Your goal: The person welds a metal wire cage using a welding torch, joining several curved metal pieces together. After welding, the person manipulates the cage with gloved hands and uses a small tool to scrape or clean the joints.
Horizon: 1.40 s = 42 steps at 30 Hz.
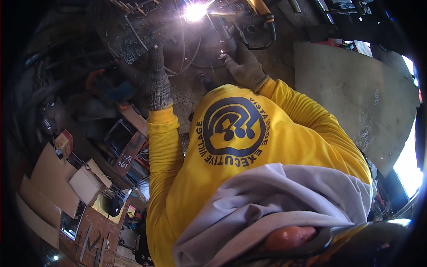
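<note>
In its knitted grey glove, my right hand (245, 70) is closed round the dark handle of a welding electrode holder (228, 43). A thin electrode (223, 14) runs from the holder's far end toward a glaring white arc (195, 12) at the top of the view. My left hand (157, 82), gloved too, is raised left of the arc beside a bent thin metal rod (135, 33). Its thumb side points up; shadow hides the other fingers, so I cannot tell whether it grips anything. Glare hides the metal at the arc.
An orange-yellow power tool (259, 7) with a black cord lies beyond my right hand. To the right leans a large pale sheet (340, 98). Cardboard pieces (53, 180) and an open box (88, 181) sit at lower left, near a reddish-brown board (95, 233).
</note>
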Motion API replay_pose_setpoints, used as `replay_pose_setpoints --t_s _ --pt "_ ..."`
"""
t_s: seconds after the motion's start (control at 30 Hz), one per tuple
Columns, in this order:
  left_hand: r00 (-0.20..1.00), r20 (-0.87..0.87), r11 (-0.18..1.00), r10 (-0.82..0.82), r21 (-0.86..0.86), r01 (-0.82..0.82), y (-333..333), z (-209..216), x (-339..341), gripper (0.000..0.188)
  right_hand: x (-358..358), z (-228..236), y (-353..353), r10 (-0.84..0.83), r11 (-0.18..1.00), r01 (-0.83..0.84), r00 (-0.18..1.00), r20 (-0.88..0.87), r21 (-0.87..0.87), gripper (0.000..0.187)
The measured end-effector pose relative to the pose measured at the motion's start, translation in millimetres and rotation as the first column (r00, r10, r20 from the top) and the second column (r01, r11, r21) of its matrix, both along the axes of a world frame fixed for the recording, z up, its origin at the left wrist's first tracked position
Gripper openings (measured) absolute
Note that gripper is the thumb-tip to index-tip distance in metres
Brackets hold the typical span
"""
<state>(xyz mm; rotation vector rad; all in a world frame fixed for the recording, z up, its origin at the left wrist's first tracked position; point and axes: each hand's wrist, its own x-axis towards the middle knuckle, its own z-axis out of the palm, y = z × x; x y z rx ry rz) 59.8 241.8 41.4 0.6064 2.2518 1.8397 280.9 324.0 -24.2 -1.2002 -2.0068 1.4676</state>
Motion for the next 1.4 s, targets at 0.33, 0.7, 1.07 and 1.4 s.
replay_pose_setpoints --t_s 0.33,0.7,1.07,1.4 --pt "0.994 -0.104 0.994 -0.036 0.103 0.047 -6.5 -21.0 -12.6 0.063 1.3 15.7 3.2 -0.086 0.994 0.089 0.995 0.049 -0.064 0.057" --pt "0.916 0.4 0.954 -0.003 0.276 -0.118 -7.3 -24.9 -27.6 0.048 -2.5 34.9 3.1 -0.05 0.956 0.073 0.995 0.088 -0.285 0.062" --pt "0.992 0.073 0.986 -0.106 0.141 0.095 -11.9 -20.0 -11.9 0.075 -3.6 26.1 4.0 0.007 0.961 0.034 0.99 0.144 -0.276 0.058" --pt "0.998 0.046 0.998 -0.041 -0.036 0.043 -9.4 1.6 7.8 0.092 -3.3 23.2 1.0 -0.01 0.991 0.022 0.996 0.09 -0.135 0.051"
